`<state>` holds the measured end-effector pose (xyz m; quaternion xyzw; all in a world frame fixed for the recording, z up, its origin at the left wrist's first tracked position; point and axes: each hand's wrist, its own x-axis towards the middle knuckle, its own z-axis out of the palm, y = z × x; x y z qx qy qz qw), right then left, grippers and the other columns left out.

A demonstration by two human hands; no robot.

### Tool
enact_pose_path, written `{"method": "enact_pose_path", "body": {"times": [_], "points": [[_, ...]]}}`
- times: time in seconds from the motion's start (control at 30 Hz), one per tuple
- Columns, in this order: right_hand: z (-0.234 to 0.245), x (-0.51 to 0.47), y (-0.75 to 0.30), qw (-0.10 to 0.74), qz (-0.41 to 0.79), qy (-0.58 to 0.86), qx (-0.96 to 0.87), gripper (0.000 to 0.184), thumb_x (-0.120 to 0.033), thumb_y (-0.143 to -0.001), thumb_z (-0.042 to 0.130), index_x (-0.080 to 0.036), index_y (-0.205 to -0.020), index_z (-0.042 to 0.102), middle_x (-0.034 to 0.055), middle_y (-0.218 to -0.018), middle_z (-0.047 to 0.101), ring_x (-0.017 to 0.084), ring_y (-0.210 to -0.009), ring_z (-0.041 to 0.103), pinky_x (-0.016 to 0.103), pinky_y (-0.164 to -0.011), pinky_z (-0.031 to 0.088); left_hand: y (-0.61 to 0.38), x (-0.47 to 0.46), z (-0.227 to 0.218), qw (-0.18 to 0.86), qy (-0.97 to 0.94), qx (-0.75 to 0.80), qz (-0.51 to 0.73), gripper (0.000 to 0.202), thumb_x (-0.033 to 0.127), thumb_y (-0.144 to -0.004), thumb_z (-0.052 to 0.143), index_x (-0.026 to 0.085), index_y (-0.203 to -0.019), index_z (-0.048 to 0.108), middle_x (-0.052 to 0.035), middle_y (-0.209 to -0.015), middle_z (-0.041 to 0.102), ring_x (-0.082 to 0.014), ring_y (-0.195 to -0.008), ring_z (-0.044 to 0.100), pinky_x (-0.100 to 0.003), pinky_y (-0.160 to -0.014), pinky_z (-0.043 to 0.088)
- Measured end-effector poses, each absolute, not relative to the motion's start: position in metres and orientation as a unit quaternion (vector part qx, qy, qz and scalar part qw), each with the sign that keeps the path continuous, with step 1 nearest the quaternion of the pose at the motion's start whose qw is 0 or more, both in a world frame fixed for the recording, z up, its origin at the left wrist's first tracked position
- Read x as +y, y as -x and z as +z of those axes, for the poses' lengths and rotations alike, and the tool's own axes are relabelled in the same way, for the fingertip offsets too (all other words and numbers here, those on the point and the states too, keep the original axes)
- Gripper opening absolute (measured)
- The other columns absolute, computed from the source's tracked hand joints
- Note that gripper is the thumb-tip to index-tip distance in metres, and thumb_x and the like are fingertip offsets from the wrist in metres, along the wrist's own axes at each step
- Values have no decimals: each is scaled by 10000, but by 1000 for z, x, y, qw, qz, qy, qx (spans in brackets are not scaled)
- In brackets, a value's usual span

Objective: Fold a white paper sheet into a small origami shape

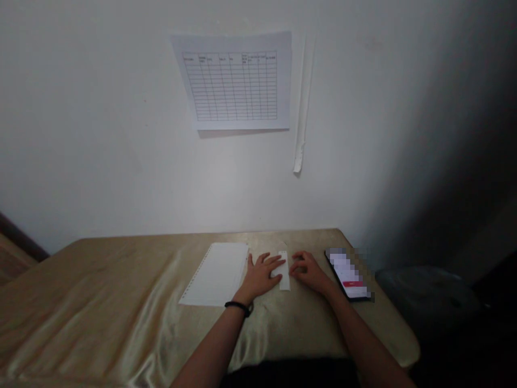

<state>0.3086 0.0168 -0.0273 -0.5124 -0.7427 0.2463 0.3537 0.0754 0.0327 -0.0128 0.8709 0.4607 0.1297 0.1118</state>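
A narrow white paper strip (284,269) lies on the table covered with a shiny beige cloth (121,291). My left hand (260,276) rests flat on the cloth with fingers spread, its fingertips on the strip's left edge. My right hand (309,270) sits at the strip's right edge with fingers curled, fingertips touching the paper. A black band is on my left wrist. A white sheet with punched holes (216,274) lies just left of my left hand.
A phone (348,274) with a lit screen lies right of my right hand near the table edge. A printed grid sheet (234,81) and a peeling tape strip (302,108) hang on the wall. A dark object (428,296) sits low at right.
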Motion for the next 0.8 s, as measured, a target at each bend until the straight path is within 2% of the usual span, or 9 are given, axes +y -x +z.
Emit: {"method": "enact_pose_path", "body": {"times": [0.1, 0.2, 0.33, 0.57, 0.8], "points": [[-28, 17, -307, 356, 235, 505, -750, 78, -226, -798, 706, -241, -840, 770, 80, -1242, 580, 239, -1225, 496, 446, -1121, 352, -76, 32, -13, 110, -861, 474, 150, 526, 467, -908, 593, 418, -1414, 457, 18, -1543, 466, -321, -1461, 302, -754, -1146, 51], [-28, 16, -306, 356, 224, 504, -755, 76, -232, -798, 717, -246, -849, 771, 81, -1245, 586, 245, -1228, 500, 457, -1119, 353, -78, 30, -10, 103, -853, 483, 169, 400, 464, -903, 611, 372, -1289, 561, 11, -1512, 501, -307, -1436, 335, -733, -1150, 98], [-27, 16, -304, 351, 213, 509, -757, 80, -217, -805, 713, -244, -852, 772, 85, -1228, 599, 244, -1206, 515, 455, -1103, 363, -79, 28, -5, 115, -852, 484, 166, 298, 470, -902, 620, 354, -1175, 641, 11, -1414, 598, -296, -1384, 400, -729, -1145, 92], [-27, 16, -304, 347, 210, 512, -757, 101, -184, -797, 709, -240, -848, 776, 86, -1203, 592, 241, -1188, 515, 448, -1090, 362, -82, 25, -2, 123, -843, 493, 176, 401, 541, -838, 674, 347, -1188, 663, -7, -1391, 620, -319, -1364, 430, -742, -1141, 68], [-28, 15, -306, 346, 228, 502, -759, 41, -215, -753, 758, -239, -782, 775, 74, -1177, 588, 245, -1181, 502, 452, -1102, 353, -84, 20, 1, 112, -846, 496, 162, 501, 618, -820, 663, 330, -1228, 637, -34, -1411, 601, -335, -1382, 411, -762, -1131, 68]]}}
